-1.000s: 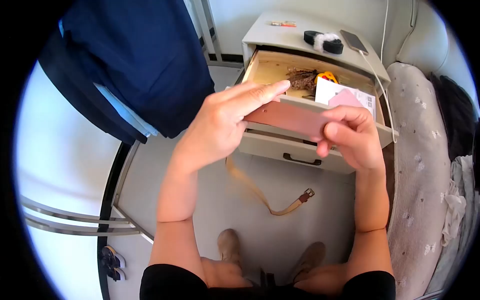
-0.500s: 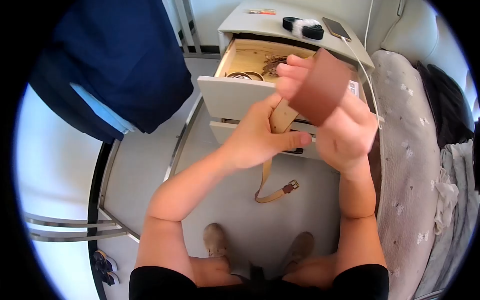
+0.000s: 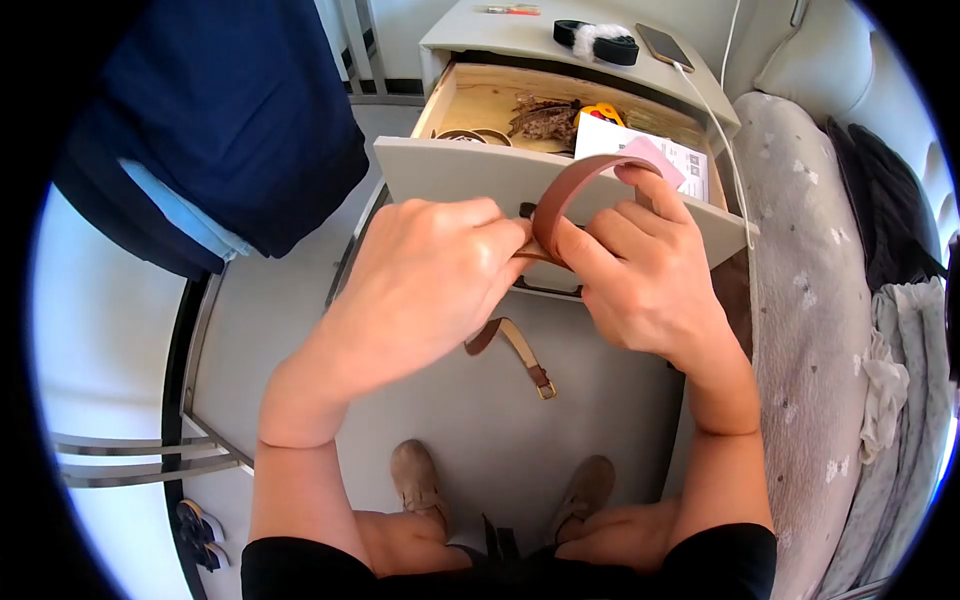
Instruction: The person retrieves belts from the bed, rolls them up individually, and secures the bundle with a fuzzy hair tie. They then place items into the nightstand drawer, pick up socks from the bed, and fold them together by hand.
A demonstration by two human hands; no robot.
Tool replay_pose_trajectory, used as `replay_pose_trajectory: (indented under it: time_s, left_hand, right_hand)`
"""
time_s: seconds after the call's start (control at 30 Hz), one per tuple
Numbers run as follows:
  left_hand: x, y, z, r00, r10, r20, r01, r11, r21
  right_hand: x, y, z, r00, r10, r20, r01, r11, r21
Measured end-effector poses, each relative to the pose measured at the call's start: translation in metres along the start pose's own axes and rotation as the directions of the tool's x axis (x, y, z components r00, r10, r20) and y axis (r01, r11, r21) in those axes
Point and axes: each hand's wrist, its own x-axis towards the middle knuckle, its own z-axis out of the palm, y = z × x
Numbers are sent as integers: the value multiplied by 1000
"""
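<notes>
A brown leather belt [image 3: 562,195] arches up in a loop between my hands, in front of the drawer. My left hand [image 3: 425,285] is closed on the belt at the base of the loop. Fingers of my right hand [image 3: 645,270] grip the loop's other side, the thumb pressed near its base. Below my hands the belt's buckle end [image 3: 540,382] hangs with its tan underside partly showing. Behind is a pulled-out drawer [image 3: 440,165] holding a rolled belt, dried brown plant matter, a yellow item and a white paper [image 3: 600,140].
On the nightstand top [image 3: 480,35] lie a black band with white fluff [image 3: 597,42] and a phone [image 3: 664,46] with a cable. Dark clothes [image 3: 230,110] hang at left. A bed edge [image 3: 800,300] runs along the right, with grey fabric beside it.
The flat stretch of belt was wrapped over my right hand, and now forms a narrow loop between both hands. The hanging buckle end has swung and twisted. The view has shifted.
</notes>
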Motion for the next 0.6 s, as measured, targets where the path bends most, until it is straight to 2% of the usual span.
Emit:
replay_pose_trajectory:
  time_s: [0.1, 0.13, 0.2, 0.27, 0.3, 0.33, 0.37, 0.4, 0.43, 0.5, 0.53, 0.6]
  left_hand:
    - [0, -1, -5, 998, -28, 58, 37, 989, -147]
    - [2, 2, -5, 997, -47, 56, 59, 973, -222]
    - [4, -3, -2, 998, 11, 68, 13, 937, -348]
    - [8, -18, 7, 983, 164, 79, -111, 883, -455]
    - [11, -24, 9, 972, 192, 134, -86, 826, -558]
    - [13, -32, 10, 956, 227, 185, -54, 757, -651]
    - [14, -37, 12, 936, 267, 229, -14, 679, -734]
    - [15, -41, 20, 937, 268, 224, 49, 534, -844]
    - [15, -44, 21, 934, 255, 250, 100, 485, -869]
    - [17, -49, 22, 924, 234, 303, 201, 377, -904]
    - [21, -50, 19, 945, 175, 277, 198, 369, -908]
    - [18, -51, 15, 950, 165, 265, 209, 296, -932]
  right_hand:
    - [-2, -4, -9, 989, 70, 130, -93, 980, 178]
    - [-2, -3, -11, 987, 61, 152, -105, 949, 297]
    - [0, 2, -12, 981, 37, 190, -131, 847, 515]
    - [-5, -1, -2, 983, 50, 179, -162, 701, 695]
    - [-6, -2, 1, 983, 59, 177, -175, 613, 770]
    - [-6, 0, -3, 968, 10, 253, -221, 520, 825]
    - [-5, 2, -8, 914, 6, 405, -382, 346, 857]
    - [-2, 4, -13, 839, -29, 544, -533, 162, 831]
    - [-1, 6, -16, 746, -93, 659, -663, -19, 748]
    - [-11, 5, -2, 809, -118, 576, -587, -213, 781]
    - [-10, 1, -7, 821, -132, 556, -566, -321, 759]
    - [-3, -10, -15, 829, -49, 557, -514, -458, 725]
